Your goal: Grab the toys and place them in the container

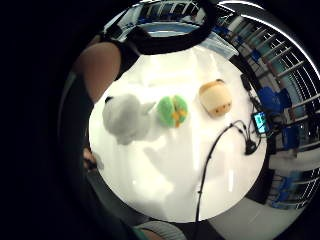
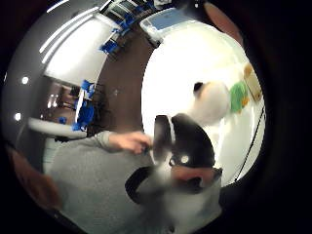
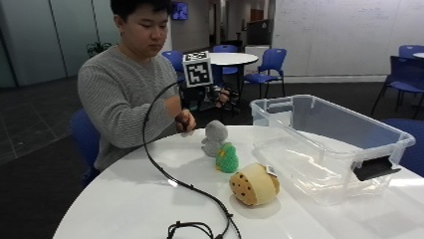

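Note:
My gloved right hand (image 3: 204, 94) is raised above the table's far side, between the person and the clear container (image 3: 331, 144). It holds a black and white plush toy (image 2: 183, 156), which fills the thumb side palm view. Three toys stand in a row on the white table (image 3: 132, 199): a grey plush (image 3: 214, 137), a green plush (image 3: 226, 157) and a round tan plush (image 3: 254, 184). The same three show below the palm as the grey plush (image 1: 127, 117), the green plush (image 1: 173, 111) and the tan plush (image 1: 215, 98). Nothing lies in the container.
The bare left hand (image 3: 185, 122) rests at the table's far edge beside the grey plush. A black cable (image 3: 185, 186) runs across the table to its near edge. Blue chairs (image 3: 265, 64) and another table stand behind.

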Available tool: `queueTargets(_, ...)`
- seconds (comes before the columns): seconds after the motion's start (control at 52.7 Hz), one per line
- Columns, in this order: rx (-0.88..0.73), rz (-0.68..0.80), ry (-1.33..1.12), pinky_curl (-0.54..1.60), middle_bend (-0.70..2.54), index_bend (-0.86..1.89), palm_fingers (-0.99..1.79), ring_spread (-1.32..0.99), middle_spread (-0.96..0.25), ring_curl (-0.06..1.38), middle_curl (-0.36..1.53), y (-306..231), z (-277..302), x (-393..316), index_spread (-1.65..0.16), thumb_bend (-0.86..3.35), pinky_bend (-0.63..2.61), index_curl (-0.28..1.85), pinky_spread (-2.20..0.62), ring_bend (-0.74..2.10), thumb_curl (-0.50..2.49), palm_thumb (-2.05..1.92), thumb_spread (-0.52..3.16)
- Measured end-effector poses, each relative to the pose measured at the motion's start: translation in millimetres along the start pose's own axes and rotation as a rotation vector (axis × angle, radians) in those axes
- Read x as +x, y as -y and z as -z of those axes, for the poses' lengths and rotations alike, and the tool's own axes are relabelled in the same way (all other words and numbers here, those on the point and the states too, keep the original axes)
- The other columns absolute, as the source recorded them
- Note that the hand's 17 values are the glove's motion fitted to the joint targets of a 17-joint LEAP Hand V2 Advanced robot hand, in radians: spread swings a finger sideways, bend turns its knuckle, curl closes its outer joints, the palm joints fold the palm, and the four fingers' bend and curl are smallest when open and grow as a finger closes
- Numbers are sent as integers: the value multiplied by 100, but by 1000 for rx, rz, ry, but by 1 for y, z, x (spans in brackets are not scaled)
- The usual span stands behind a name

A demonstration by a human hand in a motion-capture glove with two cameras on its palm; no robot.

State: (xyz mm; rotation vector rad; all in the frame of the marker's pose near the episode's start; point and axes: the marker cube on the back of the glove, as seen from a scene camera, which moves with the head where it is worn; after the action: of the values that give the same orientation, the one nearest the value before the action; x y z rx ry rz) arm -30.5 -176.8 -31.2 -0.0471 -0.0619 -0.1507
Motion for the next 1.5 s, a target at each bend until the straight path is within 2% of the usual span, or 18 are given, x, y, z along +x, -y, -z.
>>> queueTargets(0.095, -38, -13, -58, 33, 17, 14, 13, -25, -21, 21, 21, 19, -11, 0, -37, 4, 76, 27, -1, 52, 23, 4, 149)
queueTargets(0.228, -114, -30, -98, 35, 17, 14, 14, -27, -20, 23, 22, 19, -43, 5, -37, 4, 85, 27, -2, 58, 25, 6, 148)
queueTargets(0.455, -355, -64, -149, 40, 14, 14, 19, -29, -20, 26, 22, 3, -129, 1, -37, 4, 108, 26, -9, 68, 29, 14, 143)
queueTargets(0.664, -329, -63, -253, 40, 20, 18, 35, -33, -23, 29, 24, 5, -138, -3, -39, 12, 114, 29, -18, 79, 37, 36, 141)
queueTargets(0.797, -263, -40, -296, 37, 40, 15, 59, -37, -25, 29, 32, 6, -137, 11, -40, 17, 106, 29, -22, 82, 43, 49, 140)
queueTargets(0.93, -161, -55, -293, 32, 60, 39, 95, -47, -31, 32, 41, 11, -143, 13, -41, 21, 91, 39, -31, 86, 57, 66, 119)
queueTargets(1.082, -140, -67, -219, 32, 71, 58, 106, -53, -32, 37, 50, 12, -142, 13, -38, 22, 84, 52, -37, 90, 68, 71, 102)
queueTargets(1.177, -147, -7, -152, 33, 75, 63, 104, -54, -32, 40, 55, 16, -121, 7, -35, 22, 85, 59, -39, 92, 75, 71, 92)
queueTargets(1.252, -85, 85, -163, 35, 76, 66, 103, -55, -32, 42, 59, 32, -57, 2, -33, 22, 88, 63, -40, 93, 80, 72, 85)
queueTargets(1.328, 54, -16, -264, 36, 78, 66, 101, -56, -32, 44, 62, 63, 33, 23, -31, 22, 90, 67, -42, 93, 85, 71, 79)
queueTargets(1.385, 120, 79, -162, 37, 78, 67, 100, -57, -32, 45, 65, 82, 83, 9, -30, 22, 92, 70, -42, 94, 88, 70, 74)
queueTargets(1.423, 148, 94, -123, 38, 78, 67, 99, -57, -32, 46, 66, 96, 105, -2, -30, 22, 93, 72, -42, 94, 90, 70, 72)
queueTargets(1.499, 163, 13, -210, 38, 78, 67, 97, -57, -32, 48, 69, 124, 120, -1, -29, 22, 95, 75, -43, 95, 94, 69, 67)
